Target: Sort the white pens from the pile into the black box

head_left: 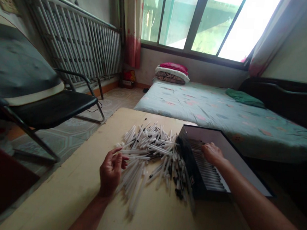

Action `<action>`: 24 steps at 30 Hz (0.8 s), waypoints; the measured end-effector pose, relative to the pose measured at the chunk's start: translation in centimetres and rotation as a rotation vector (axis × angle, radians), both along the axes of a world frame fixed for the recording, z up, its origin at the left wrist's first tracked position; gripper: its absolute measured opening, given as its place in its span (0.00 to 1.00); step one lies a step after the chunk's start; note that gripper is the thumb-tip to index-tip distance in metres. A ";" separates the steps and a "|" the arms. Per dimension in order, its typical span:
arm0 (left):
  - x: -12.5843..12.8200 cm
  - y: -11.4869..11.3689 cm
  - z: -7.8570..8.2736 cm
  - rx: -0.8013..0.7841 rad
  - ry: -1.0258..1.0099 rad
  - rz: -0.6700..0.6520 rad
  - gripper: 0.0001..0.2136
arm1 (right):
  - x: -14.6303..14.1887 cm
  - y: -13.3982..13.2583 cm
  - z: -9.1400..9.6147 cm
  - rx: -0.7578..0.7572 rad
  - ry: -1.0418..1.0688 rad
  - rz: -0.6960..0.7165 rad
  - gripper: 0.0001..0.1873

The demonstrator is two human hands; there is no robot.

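A loose pile of white, see-through pen tubes (153,143) lies on the table, with black caps (178,193) and dark pieces mixed in. At its left edge is my left hand (111,170), palm turned inward, fingers loosely bent and apart; no held thing shows in it. White tubes lie right by its fingertips. To the right of the pile stands an open black box (189,164) holding a row of similar tubes (212,176) laid side by side. My right hand (213,153) reaches into the box over the row. Its fingers are closed together, and what they hold is hidden.
The pale yellow table (83,191) reaches towards a bed (189,100) with folded bedding (172,73). A black folding chair (55,109) stands at the left, before a metal rail frame (79,38). The box's lid (245,164) leans open at the right.
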State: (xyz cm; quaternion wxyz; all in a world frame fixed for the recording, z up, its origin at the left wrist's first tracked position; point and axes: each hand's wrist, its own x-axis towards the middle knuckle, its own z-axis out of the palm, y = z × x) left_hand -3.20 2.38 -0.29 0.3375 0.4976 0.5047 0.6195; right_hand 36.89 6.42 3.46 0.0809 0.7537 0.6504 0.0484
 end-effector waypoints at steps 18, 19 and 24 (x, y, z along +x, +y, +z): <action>0.9 -0.9 0.0 0.014 0.138 -0.126 0.11 | -15.1 -9.2 4.2 0.532 0.670 0.378 0.08; 1.0 -1.0 -0.1 0.026 0.175 -0.145 0.10 | -16.4 -10.0 3.1 0.432 0.711 0.367 0.06; 0.9 -1.0 -0.4 0.078 0.328 -0.216 0.10 | -20.4 -11.3 -2.5 0.259 0.609 0.145 0.03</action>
